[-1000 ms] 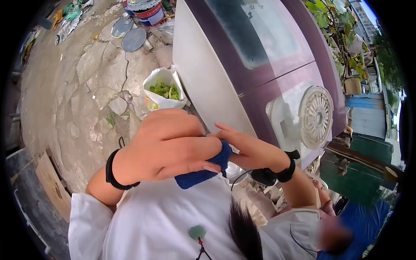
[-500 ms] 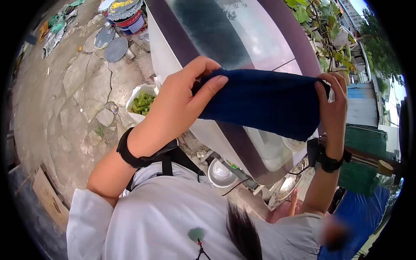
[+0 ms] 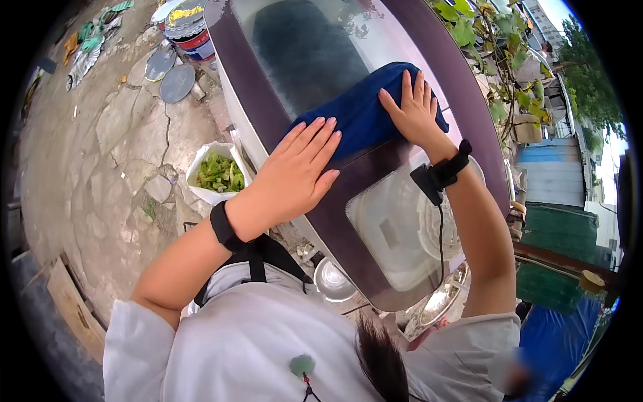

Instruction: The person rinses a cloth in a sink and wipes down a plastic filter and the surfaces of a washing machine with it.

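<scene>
A dark blue cloth (image 3: 365,110) lies folded across the top of a purple-framed washing machine (image 3: 333,228) with see-through lid panels. My left hand (image 3: 284,177) rests flat on the cloth's near left end, fingers stretched out. On the cloth's right end lies my right hand (image 3: 415,117), its fingers spread and pressing down. Part of the dark window panel (image 3: 301,50) shows beyond the cloth, and the smaller clear panel (image 3: 395,221) is on the near side. Both wrists wear black bands.
A white bag of green leaves (image 3: 218,174) stands on the cracked ground left of the machine. Paint buckets (image 3: 194,33) and round lids (image 3: 177,83) sit farther back. A metal basin (image 3: 333,280) is below the near end. Vines (image 3: 509,53) grow along the right.
The cloth, held up between both hands before, has come down onto the machine's top. Both hands have gone from pinching its ends to lying flat on it.
</scene>
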Tool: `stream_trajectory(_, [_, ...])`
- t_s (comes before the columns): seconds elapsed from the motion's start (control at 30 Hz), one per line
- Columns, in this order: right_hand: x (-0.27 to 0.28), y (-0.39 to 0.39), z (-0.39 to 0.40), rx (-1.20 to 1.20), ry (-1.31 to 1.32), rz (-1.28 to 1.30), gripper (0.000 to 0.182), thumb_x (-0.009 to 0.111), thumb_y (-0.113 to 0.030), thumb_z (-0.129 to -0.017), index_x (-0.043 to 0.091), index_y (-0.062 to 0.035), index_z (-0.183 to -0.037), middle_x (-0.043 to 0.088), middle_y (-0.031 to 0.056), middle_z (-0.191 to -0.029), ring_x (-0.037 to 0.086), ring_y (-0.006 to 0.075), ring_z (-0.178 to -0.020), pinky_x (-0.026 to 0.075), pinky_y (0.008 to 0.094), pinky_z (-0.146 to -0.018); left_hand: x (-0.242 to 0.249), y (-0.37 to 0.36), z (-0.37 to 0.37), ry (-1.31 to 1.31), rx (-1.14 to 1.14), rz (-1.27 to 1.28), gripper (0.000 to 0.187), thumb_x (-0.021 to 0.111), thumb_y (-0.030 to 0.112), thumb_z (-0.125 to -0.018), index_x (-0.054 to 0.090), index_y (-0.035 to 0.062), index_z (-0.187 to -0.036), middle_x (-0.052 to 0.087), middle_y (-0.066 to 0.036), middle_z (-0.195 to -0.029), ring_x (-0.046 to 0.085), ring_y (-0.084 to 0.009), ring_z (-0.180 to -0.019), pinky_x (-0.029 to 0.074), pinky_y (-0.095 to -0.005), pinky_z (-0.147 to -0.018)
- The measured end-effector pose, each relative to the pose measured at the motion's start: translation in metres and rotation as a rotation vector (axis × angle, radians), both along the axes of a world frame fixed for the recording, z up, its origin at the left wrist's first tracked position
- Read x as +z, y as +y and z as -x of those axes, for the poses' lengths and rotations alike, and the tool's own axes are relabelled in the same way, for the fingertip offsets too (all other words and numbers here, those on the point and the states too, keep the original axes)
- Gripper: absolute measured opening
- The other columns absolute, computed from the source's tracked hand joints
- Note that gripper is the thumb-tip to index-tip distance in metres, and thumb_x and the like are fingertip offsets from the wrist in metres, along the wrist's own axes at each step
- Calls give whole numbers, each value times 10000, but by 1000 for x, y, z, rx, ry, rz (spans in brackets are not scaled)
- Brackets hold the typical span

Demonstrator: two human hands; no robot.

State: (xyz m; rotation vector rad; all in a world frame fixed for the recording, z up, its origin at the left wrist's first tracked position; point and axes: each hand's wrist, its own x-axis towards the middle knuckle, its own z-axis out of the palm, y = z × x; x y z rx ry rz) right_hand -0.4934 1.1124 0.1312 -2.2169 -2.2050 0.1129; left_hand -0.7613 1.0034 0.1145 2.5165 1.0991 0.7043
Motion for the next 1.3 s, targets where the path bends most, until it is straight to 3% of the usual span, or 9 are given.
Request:
stream_trajectory(0.17, [-1,52,37,121,-4,31,879,408,-633,-908,169,-102,-1567,44,254,-1616,48,461,-1485,48,573,-1174,-1,2,-1,13,-19,26,605,490,298,-976,369,-87,-1427,342,-247,-1515,270,-352,-1447,181,-477,-1192])
stream_trajectory(0.33, [-14,-7,129,632,114,-151,726,448,-427,-890,341,-36,-1492,203,281,-1572,193,477,-1448,119,602,-1165,7,-25,49,121,-133,160,593,472,286,-977,366,-77,-1433,354,-259,-1498,272,-365,-1442,164,-490,-1193])
stream_trajectory(0.4, [-12,-33,151,818,175,-134,655,479,-372,-883,409,-92,-1471,241,229,-1578,236,437,-1446,143,583,-1172,5,-23,58,133,-196,183,580,466,306,-983,387,-58,-1427,375,-241,-1488,305,-366,-1423,175,-490,-1190])
stream_trajectory(0.5, [-6,-15,131,747,149,-109,642,467,-353,-895,394,-107,-1483,245,167,-1594,231,391,-1458,144,544,-1187,14,-11,61,137,-243,241,570,459,319,-993,396,-50,-1423,376,-222,-1498,308,-351,-1427,187,-471,-1189])
stream_trajectory(0.6, [3,18,68,295,95,-104,675,437,-363,-919,298,-103,-1527,184,206,-1605,177,415,-1471,112,581,-1174,7,21,48,67,-189,69,562,447,315,-1002,386,-36,-1437,349,-218,-1522,294,-335,-1440,192,-458,-1189])
stream_trajectory(0.7, [5,11,-11,-232,40,5,757,416,-471,-923,202,-131,-1565,68,173,-1638,84,399,-1500,46,610,-1161,-3,56,34,19,-251,33,553,419,325,-1022,370,-7,-1461,308,-199,-1554,265,-302,-1461,170,-427,-1205])
stream_trajectory(0.8, [0,-24,-45,-463,-29,4,783,388,-474,-931,136,-107,-1574,29,233,-1625,27,387,-1509,28,586,-1169,-5,75,23,20,-359,12,552,403,336,-1031,369,2,-1469,304,-189,-1560,252,-286,-1469,156,-407,-1214])
stream_trajectory(1.07, [-6,85,-43,-275,-108,-202,775,315,-481,-940,152,-48,-1562,29,251,-1618,24,376,-1510,35,501,-1201,-3,108,6,67,-332,-31,552,399,348,-1029,405,-16,-1444,314,-224,-1545,272,-319,-1458,189,-419,-1204])
stream_trajectory(1.3, [9,199,15,-20,-63,18,769,320,-534,-927,149,-167,-1581,-10,160,-1643,-10,297,-1522,7,464,-1208,4,138,19,149,-230,-12,577,378,368,-1034,377,-27,-1454,291,-242,-1550,263,-346,-1457,190,-432,-1201])
